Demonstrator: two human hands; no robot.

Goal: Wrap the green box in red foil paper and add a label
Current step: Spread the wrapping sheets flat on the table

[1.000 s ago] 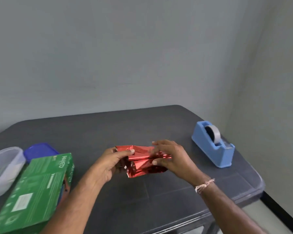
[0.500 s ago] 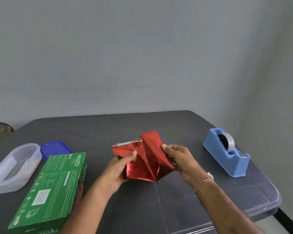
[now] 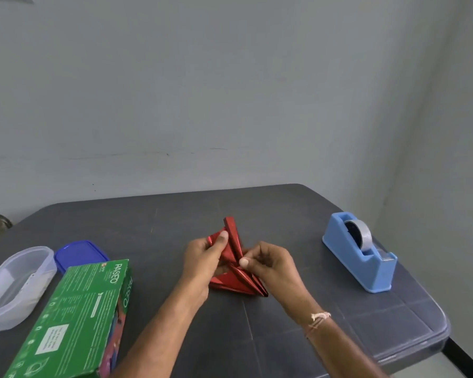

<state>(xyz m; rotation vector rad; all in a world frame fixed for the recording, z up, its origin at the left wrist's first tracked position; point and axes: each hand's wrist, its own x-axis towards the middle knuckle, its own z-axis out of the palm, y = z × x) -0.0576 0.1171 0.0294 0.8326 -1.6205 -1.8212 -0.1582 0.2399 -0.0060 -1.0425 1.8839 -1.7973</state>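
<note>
Folded red foil paper (image 3: 234,241) is held above the middle of the dark table (image 3: 284,336), its pleats fanning up and down to the right. My left hand (image 3: 202,259) grips its upper left folds, thumb on top. Fingers and thumb of my right hand (image 3: 271,264) pinch the foil at its centre. The long green box (image 3: 77,320) lies flat at the front left, apart from both hands.
A blue tape dispenser (image 3: 359,255) with a grey roll stands at the right. A clear plastic tub (image 3: 14,285) and a blue lid (image 3: 78,255) sit at the far left behind the green box. The table's rounded edge runs close on the right.
The foil packet went from a flat folded bundle to a spread sheet, then to a narrower pleated shape turned upright. Both hands shifted their hold on it.
</note>
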